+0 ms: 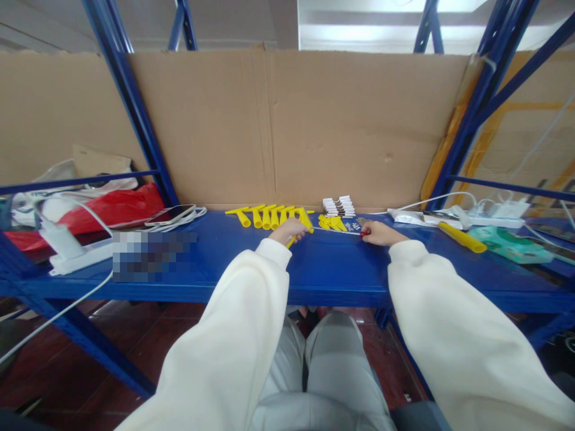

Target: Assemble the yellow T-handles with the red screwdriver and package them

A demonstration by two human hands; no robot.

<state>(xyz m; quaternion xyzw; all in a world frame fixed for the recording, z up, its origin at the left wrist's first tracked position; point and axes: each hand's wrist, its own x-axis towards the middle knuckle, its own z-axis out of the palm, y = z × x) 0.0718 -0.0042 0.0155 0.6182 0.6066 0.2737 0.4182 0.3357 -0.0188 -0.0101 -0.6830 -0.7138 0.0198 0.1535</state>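
Note:
My left hand is closed around a yellow T-shaped plastic handle. In my right hand is a screwdriver with a red grip, its thin metal shaft pointing left. The shaft's tip reaches the yellow handle by my left fingers; whether it sits in a screw is too small to tell. Behind my left hand, several more yellow T-shaped handles lie in a row. Small flat yellow pieces and white pieces with dark ends lie between my hands, farther back. Small metal parts lie near my right fingers.
A cardboard sheet backs the blue worktable. At left are a power strip, a phone with a cable and a red bag. At right are a yellow tube, a green packet and another power strip.

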